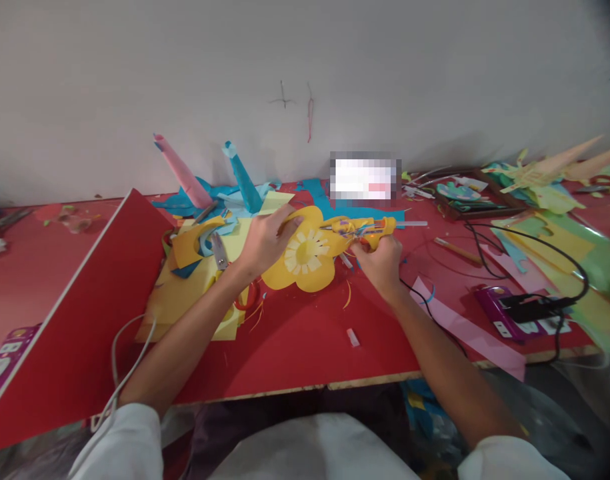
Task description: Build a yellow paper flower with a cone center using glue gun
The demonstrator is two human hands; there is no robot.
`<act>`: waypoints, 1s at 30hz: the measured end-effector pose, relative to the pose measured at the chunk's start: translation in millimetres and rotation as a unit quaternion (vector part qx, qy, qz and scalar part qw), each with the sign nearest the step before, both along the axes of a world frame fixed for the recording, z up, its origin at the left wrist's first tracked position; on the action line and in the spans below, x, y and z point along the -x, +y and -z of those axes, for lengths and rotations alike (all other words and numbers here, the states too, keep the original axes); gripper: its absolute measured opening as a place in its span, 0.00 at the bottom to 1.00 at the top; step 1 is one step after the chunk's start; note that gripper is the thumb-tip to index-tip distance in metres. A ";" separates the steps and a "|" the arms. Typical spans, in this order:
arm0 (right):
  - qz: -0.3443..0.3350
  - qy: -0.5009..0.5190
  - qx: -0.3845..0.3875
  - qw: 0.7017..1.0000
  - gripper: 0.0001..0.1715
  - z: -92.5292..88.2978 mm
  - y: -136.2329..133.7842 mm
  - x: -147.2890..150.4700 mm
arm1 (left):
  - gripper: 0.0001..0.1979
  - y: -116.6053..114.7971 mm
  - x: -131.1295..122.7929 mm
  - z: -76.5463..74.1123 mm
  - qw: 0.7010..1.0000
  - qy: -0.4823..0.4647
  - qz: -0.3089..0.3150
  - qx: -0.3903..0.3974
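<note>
A yellow paper flower (pixel 313 275) with rounded petals and a ring of pale cut tabs at its centre is over the red table. My left hand (pixel 269 239) grips its upper left edge between thumb and fingers. My right hand (pixel 381 261) is wrapped round the handle of a yellow glue gun (pixel 369 229), whose nozzle points left at the flower's upper right petals. A clear glue stick (pixel 413 223) sticks out of the gun's back end. Scissors (pixel 219 252) lie on yellow paper (pixel 185 300) beside my left forearm.
A red upright panel (pixel 95 300) stands on the left. Pink (pixel 182 173) and blue paper cones (pixel 243 179) rise at the back. On the right are a purple power strip (pixel 505 313) with black cables, a pink paper strip (pixel 465 327), a pencil (pixel 457 251) and a dark tray (pixel 499 207).
</note>
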State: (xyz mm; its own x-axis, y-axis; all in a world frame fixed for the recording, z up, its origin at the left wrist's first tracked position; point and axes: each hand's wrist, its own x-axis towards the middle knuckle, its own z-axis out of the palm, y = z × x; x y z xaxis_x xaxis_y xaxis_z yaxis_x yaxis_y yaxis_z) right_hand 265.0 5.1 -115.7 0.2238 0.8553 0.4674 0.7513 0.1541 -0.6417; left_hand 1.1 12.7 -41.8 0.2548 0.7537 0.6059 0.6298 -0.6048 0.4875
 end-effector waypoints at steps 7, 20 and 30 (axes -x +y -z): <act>0.013 0.038 0.025 0.999 0.18 -8.0 -0.6 0.1 | 0.11 4.0 4.1 -3.5 0.999 -0.037 -0.025 0.008; 0.012 -0.002 0.041 0.999 0.15 -6.0 1.3 -1.4 | 0.13 3.0 3.0 -5.4 0.998 -0.046 -0.036 -0.002; -0.002 -0.018 0.010 1.000 0.15 1.3 4.4 -6.5 | 0.13 2.1 3.5 -6.9 0.998 -0.048 -0.042 0.009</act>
State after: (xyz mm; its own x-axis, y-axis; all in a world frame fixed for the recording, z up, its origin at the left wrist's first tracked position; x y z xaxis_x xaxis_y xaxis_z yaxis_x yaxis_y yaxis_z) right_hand 271.5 9.5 -116.9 0.2034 0.8652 0.4584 0.7728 0.1456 -0.6177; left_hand -2.4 14.8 -34.9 0.1318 0.7810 0.6105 0.6281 -0.5423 0.5581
